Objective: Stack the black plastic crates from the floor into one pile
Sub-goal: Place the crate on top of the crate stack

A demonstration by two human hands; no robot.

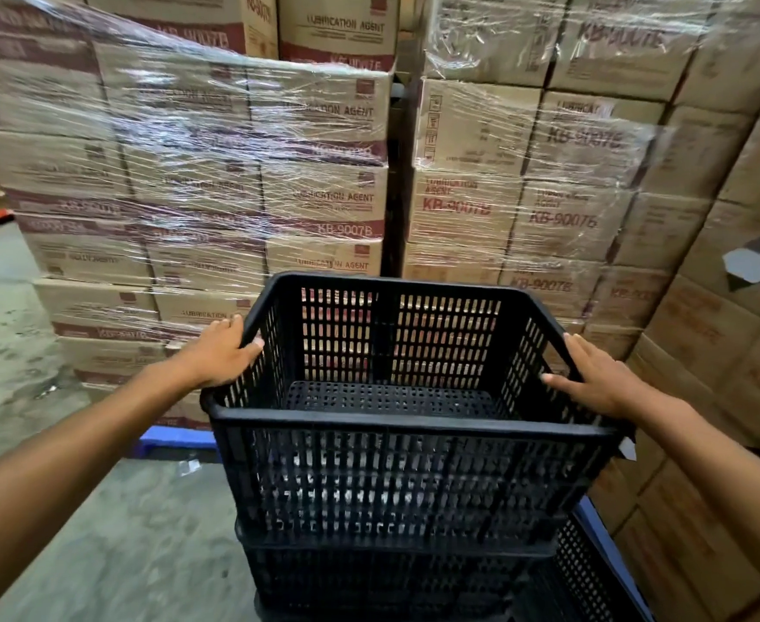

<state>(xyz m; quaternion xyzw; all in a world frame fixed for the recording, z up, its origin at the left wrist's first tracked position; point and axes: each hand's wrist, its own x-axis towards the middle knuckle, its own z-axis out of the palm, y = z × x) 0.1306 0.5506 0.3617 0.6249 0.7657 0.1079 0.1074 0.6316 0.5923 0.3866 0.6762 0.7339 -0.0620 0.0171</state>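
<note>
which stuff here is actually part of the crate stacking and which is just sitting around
Part of the job:
top crate, gripped by left hand and right hand
lower crate
side crate

Just lying about:
wrapped cartons
blue pallet

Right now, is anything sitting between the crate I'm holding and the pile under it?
Nothing visible. The top crate, gripped at its side rims by the left hand and right hand, sits directly over the stacked crate. Another crate stands beside the pile, to the right.
</note>
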